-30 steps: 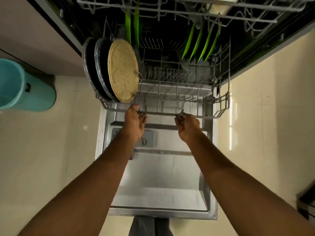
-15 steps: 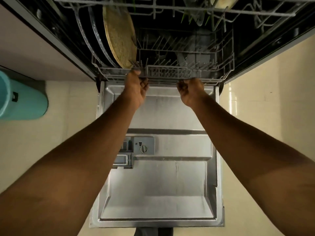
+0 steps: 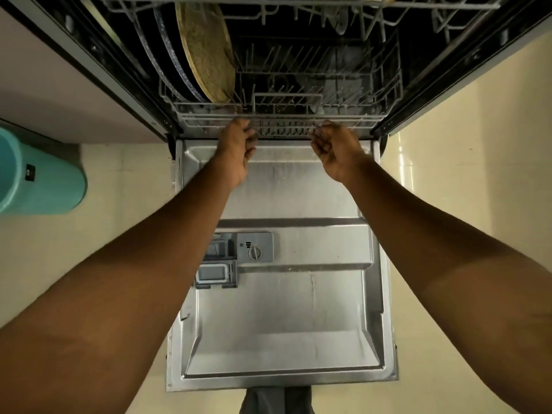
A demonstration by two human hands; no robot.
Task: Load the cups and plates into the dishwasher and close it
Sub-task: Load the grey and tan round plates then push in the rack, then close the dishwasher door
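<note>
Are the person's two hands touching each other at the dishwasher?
Apart. The head view shows rack rail and door between the left hand and right hand.

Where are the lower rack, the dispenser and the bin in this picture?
Lower rack (image 3: 283,118): head view, middle of its front rail.
Dispenser (image 3: 264,241): head view, grey panel beside the dial.
Bin (image 3: 47,186): head view, teal side wall.

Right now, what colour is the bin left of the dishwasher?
The bin is teal; head view.
</note>
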